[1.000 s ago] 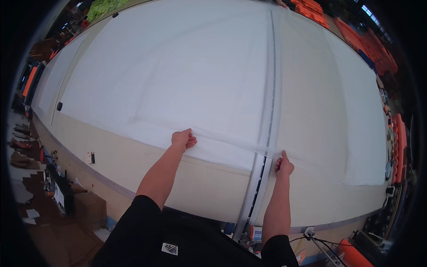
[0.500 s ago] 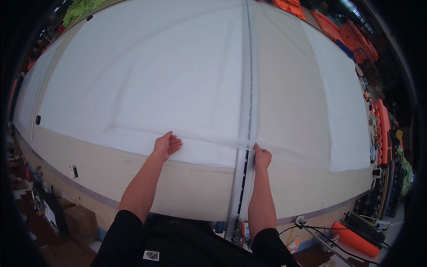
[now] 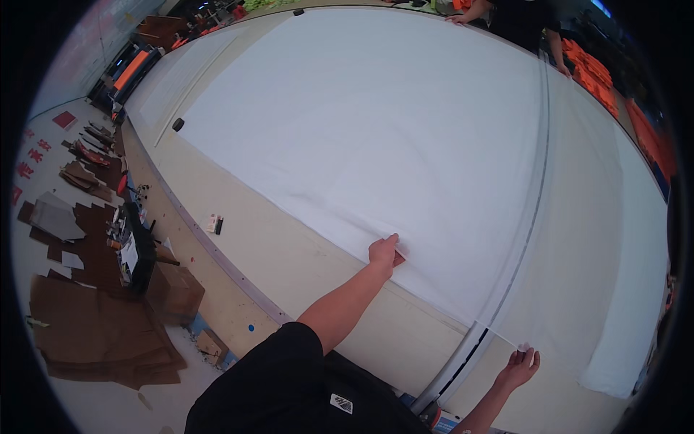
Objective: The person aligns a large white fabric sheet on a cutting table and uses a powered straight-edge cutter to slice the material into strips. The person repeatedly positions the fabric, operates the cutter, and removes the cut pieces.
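The fabric sheet point(image 3: 376, 123) lies across the desk point(image 3: 267, 246), reaching over a rail point(image 3: 459, 362) that runs from the near edge to the far one. Left of the rail, the left hand point(image 3: 385, 253) is at the sheet's near side; the right hand point(image 3: 519, 367) is at its edge to the right of the rail. A small block point(image 3: 178, 124) stands just beside the sheet's left corner. A cardboard box point(image 3: 173, 293) sits left of the desk, and a co-worker point(image 3: 520, 22) is behind the far edge.
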Available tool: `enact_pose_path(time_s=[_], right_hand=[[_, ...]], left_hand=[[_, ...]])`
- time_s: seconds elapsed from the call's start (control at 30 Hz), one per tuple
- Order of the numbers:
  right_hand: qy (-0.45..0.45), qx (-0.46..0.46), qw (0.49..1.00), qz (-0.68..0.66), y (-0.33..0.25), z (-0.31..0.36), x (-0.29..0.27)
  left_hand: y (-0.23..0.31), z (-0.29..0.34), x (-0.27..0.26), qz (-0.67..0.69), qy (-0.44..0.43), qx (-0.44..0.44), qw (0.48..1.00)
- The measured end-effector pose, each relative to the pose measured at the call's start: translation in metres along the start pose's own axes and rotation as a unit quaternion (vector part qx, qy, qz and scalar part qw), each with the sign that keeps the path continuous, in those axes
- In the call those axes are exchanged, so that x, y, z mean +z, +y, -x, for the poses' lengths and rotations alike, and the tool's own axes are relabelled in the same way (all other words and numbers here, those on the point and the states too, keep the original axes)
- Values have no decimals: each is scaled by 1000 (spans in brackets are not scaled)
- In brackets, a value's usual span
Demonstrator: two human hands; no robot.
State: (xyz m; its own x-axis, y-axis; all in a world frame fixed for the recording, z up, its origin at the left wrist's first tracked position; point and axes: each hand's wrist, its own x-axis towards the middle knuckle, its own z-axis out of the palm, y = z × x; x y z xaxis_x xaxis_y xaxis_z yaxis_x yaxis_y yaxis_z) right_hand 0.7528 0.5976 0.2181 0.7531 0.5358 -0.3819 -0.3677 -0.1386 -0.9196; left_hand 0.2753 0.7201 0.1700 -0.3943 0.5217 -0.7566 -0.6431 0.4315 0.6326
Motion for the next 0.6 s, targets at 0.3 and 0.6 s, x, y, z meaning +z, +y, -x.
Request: enact_pose_path(time_s=[0.3,0.6], right_hand=[[22,-43,996,73,8,-48,-28],[16,-71,982,176,43,-90,-41]], left_hand=[[62,7,-92,146,10,86,985],[39,63,-109,-6,76,62,995]])
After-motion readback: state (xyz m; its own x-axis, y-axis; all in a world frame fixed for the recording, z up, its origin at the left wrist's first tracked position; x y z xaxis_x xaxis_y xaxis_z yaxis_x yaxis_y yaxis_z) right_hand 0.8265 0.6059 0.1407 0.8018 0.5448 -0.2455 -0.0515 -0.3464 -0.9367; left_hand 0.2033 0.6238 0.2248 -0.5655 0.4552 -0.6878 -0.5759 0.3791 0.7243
